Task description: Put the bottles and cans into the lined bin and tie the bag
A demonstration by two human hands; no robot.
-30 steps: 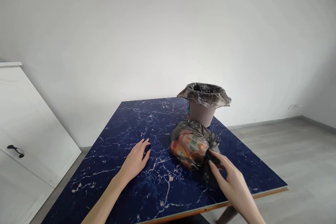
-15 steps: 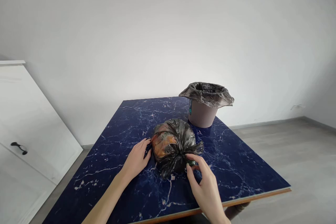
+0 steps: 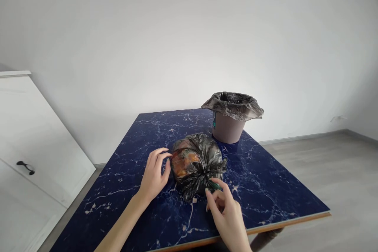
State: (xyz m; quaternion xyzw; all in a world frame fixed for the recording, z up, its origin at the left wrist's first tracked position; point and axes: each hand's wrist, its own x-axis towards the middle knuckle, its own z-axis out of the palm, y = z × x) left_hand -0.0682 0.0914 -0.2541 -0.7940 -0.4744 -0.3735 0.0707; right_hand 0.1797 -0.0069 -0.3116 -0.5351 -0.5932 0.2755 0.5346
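Note:
A tied black garbage bag [image 3: 203, 151] rests on the blue marbled table [image 3: 136, 138]. Its thin film shows orange, reddish and green contents, and its gathered knot faces me. My left hand [image 3: 153, 177] is at the bag's left side with bent, spread fingers and grips nothing; whether the fingertips touch the film I cannot tell. Close to the knot, at the bag's front right, is my right hand [image 3: 227, 212]. Its thumb and forefinger are apart, the other fingers curl in, and nothing shows between them.
Behind the bag, at the table's right edge, stands a grey-brown bin [image 3: 227, 128] lined with a dark bag [image 3: 233, 106] folded over its rim. A white cabinet [image 3: 38, 141] with a black handle [image 3: 25, 167] is at left. A white wall rises behind the table.
My right hand has drawn slightly back from the knot, its fingers curling more. My left hand has lifted a little along the bag's side. The bag has barely shifted.

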